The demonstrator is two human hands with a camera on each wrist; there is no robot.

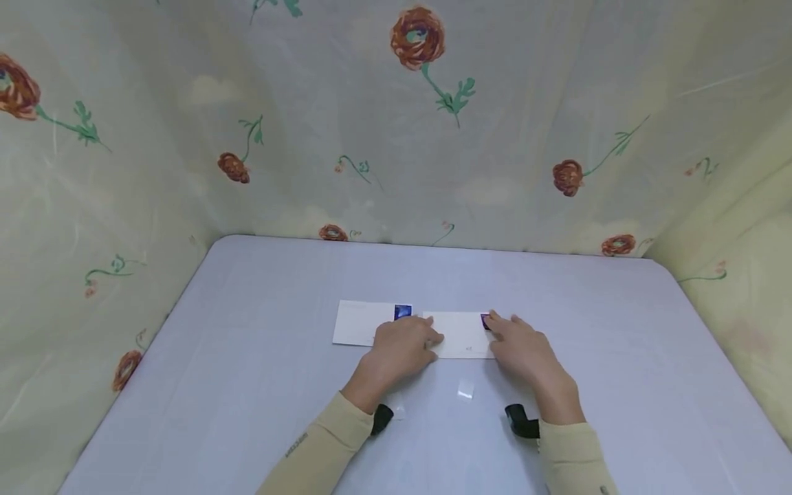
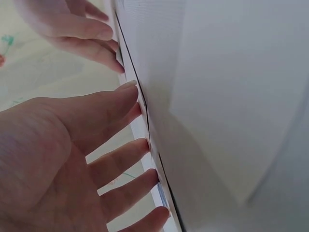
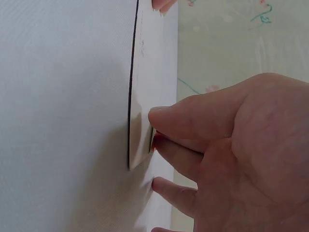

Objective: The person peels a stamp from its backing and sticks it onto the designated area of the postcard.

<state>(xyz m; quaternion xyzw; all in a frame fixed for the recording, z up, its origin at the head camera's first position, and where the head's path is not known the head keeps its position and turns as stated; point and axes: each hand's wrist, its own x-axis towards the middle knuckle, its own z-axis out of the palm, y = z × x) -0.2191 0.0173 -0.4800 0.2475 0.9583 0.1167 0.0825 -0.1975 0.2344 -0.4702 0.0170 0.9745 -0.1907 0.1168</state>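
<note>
Two white envelopes lie end to end on the table. On the left envelope [image 1: 355, 323] is a blue stamp [image 1: 403, 312] at its upper right corner. My left hand [image 1: 401, 347] rests where the two meet, fingers extended onto the paper, its index fingertip on the right envelope [image 1: 458, 333]. At that envelope's upper right corner sits a dark purple stamp [image 1: 485, 322], partly covered by my right hand [image 1: 522, 347]. The right index finger presses on this stamp, and the thumb [image 3: 166, 118] touches close beside it. Some faint writing shows on the right envelope.
The pale table [image 1: 260, 412] has rounded far corners. Flower-printed curtains [image 1: 495, 137] hang behind it and at both sides. A small shiny patch [image 1: 465, 390] shows on the tabletop between the forearms. Black wrist camera parts [image 1: 522, 421] jut out beside the sleeves.
</note>
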